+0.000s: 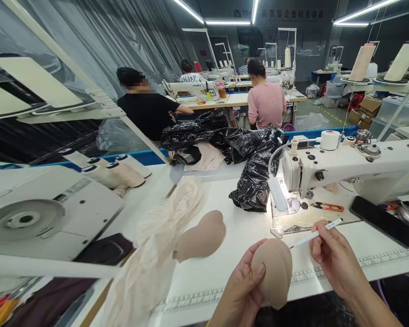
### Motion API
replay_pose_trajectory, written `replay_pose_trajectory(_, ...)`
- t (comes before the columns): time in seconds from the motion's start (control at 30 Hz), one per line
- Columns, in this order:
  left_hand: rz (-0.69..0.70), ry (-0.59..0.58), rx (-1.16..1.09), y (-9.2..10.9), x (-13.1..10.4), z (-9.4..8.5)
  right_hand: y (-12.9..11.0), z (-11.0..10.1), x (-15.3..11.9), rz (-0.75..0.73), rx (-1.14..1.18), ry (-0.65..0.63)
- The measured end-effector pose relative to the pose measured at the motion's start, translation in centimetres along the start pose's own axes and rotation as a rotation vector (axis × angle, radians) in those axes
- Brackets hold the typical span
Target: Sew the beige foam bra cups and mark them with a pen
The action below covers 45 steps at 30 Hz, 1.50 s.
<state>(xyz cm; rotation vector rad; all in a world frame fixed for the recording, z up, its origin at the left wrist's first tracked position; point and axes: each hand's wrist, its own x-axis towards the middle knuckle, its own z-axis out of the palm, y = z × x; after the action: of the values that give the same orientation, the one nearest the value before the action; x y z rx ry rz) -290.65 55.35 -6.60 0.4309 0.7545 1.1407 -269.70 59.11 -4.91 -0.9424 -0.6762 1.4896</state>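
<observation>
The left hand (241,288) is half curled around layered beige pads (272,272), thumb across their face, holding them over the front edge of the white tabletop (225,263). The right hand (334,252) pinches a slim white pen (311,237) between thumb and fingers, its tip just beside the pads' upper right rim; whether it touches, I cannot tell.

More beige pads (202,236) lie flat left of the hands, well back from the front edge. Beyond them, cream fabric (180,209) sprawls along the tabletop's left side, from near the back edge towards the front left corner. A ruler strip (388,259) follows the front edge, partly covered by the left hand and the held pads.

On the right, a sewing machine (347,163) closes off the back, with orange-handled snips (327,207) and a black phone (381,221) before it. Black plastic bags (255,172) bulge over the back edge, crowding the middle. At the back left stand 5 or so thread cones (126,175). Past the back edge sit 2 people, in black (146,111) and pink (267,104) tops.
</observation>
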Motion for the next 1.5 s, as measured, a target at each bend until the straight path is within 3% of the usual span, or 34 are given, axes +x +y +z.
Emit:
replay_pose_trajectory(0.2,0.02,0.004,0.022,0.0,-0.3,0.6,0.1,0.0,-0.5,-0.067,-0.115,-0.025)
replay_pose_trajectory(0.83,0.038,-0.085,0.01,-0.2,-0.4,0.7,0.2,0.5,-1.2,-0.107,-0.115,-0.087)
replay_pose_trajectory(1.17,0.055,-0.064,0.08,0.0,-0.6,0.6,0.2,0.0,-1.5,-0.159,-0.163,-0.133)
replay_pose_trajectory(1.23,0.091,-0.069,0.17,0.3,-0.7,0.4,-0.1,-0.3,-1.6,-0.193,-0.279,-0.178)
replay_pose_trajectory(1.37,0.217,-0.159,0.381,1.2,-1.0,0.7,-0.7,0.3,-2.4,-0.094,-0.543,-0.424)
replay_pose_trajectory(1.43,0.268,-0.186,0.442,1.5,-0.9,0.9,-0.6,0.9,-2.8,-0.086,-0.539,-0.439)
replay_pose_trajectory(1.5,0.377,-0.11,0.473,1.5,-0.6,0.7,-0.2,1.3,-2.8,-0.116,-0.484,-0.365)
